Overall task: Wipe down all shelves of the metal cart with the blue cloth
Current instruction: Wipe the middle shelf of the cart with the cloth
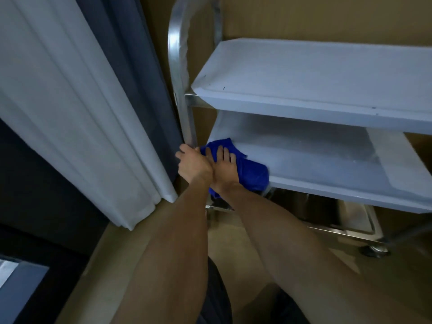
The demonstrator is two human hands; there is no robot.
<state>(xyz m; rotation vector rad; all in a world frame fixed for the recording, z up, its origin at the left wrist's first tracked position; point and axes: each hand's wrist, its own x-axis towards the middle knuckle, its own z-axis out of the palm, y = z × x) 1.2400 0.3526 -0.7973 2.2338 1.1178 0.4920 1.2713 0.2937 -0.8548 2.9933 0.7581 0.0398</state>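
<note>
I'd call this a hotel or guest room: white and dark curtains (77, 108) fill the frame's left, steel service cart (184, 94) at right.

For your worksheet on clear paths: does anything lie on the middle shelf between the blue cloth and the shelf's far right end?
Nothing visible does. The cloth lies under the right hand at the left end of the middle shelf, and the surface to its right looks bare. The top shelf hides the back strip.

One metal cart (180, 73) in front of me, three shelves on it, one blue cloth (250, 169), my two hands, left hand (191, 163) and right hand (224, 167), two curtains, one wheel (374, 250) in sight
</note>
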